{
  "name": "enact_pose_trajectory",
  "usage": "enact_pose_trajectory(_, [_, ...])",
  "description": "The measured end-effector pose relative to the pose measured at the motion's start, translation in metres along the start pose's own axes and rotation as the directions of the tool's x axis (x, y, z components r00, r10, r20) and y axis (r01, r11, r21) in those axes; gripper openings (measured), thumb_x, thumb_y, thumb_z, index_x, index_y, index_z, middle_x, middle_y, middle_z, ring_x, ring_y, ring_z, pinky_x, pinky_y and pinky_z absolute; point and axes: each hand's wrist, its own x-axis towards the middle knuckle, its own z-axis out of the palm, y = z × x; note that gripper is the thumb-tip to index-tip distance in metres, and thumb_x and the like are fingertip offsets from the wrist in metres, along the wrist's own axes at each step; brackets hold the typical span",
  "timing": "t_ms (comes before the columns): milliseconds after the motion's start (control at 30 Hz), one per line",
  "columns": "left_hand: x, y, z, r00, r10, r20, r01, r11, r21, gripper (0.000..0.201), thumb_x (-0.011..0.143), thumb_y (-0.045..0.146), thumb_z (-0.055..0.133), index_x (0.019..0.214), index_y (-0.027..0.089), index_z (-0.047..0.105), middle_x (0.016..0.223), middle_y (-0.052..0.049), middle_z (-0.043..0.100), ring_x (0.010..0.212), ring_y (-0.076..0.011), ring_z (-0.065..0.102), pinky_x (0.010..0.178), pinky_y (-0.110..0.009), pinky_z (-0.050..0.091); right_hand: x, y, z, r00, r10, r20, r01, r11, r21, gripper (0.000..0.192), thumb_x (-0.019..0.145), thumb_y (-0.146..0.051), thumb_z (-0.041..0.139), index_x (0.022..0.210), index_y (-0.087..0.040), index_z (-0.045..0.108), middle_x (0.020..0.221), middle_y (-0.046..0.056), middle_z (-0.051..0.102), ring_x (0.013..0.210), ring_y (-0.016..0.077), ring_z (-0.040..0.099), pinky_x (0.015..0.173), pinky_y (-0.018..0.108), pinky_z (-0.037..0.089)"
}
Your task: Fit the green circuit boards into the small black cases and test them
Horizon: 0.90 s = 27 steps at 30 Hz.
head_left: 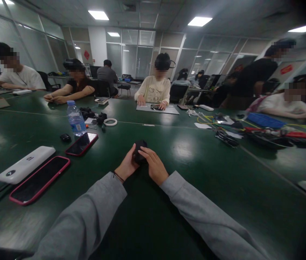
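Gripping the small black rounded object (139, 148) between left hand (126, 167) and right hand (155, 167), both closed on it; loosened fingers risk dropping it onto the dark green table (196, 173).

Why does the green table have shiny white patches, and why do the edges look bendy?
In the head view, ceiling lights bounce off the glossy table as pale glare patches; the wide lens curves the edges and darkens the corners; the small black object held in both hands stays dim and undetailed.

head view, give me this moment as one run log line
left hand: holds small black object | right hand: holds same object | place: above green table | nearby: two phones, water bottle
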Motion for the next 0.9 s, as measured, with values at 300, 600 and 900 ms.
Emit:
enact_pose_trajectory(300, [0.008, 0.003, -0.009, 0.998, 0.069, -0.008, -0.069, 0.997, 0.024, 0.036, 0.08, 0.045, 0.057, 0.098, 0.013, 0.062, 0.085, -0.006, 0.066, 0.073, -0.0142, 0.061, 0.069, -0.025, 0.049, 0.001, -0.002, -0.003, 0.959, 0.175, -0.224, -0.172, 0.985, 0.029, 0.046, 0.086, -0.015, 0.039, 0.132, -0.017, 0.035, 0.127, 0.013, 0.039, 0.122, 0.0215, 0.037, 0.105, 0.044, 0.035])
enact_pose_trajectory(600, [0.007, -0.005, -0.002, 0.982, 0.189, -0.026, -0.18, 0.961, 0.209, 0.035, 0.075, 0.04, 0.065, 0.099, 0.014, 0.061, 0.085, -0.007, 0.064, 0.069, -0.0139, 0.06, 0.065, -0.026, 0.049, -0.004, 0.007, 0.008, 0.881, 0.472, -0.032, -0.449, 0.855, 0.261, 0.05, 0.088, -0.044, 0.043, 0.131, -0.019, 0.034, 0.106, 0.01, 0.054, 0.092, 0.0202, 0.057, 0.081, 0.039, 0.049])
enact_pose_trajectory(900, [0.014, -0.015, -0.007, 0.949, 0.315, -0.003, -0.305, 0.92, 0.245, 0.039, 0.073, 0.034, 0.069, 0.107, 0.019, 0.056, 0.097, -0.007, 0.063, 0.08, -0.0152, 0.062, 0.073, -0.029, 0.051, -0.004, 0.009, 0.013, 0.83, 0.557, 0.021, -0.506, 0.738, 0.447, 0.065, 0.082, -0.048, 0.053, 0.133, -0.016, 0.028, 0.103, 0.011, 0.058, 0.089, 0.0204, 0.06, 0.08, 0.037, 0.049])
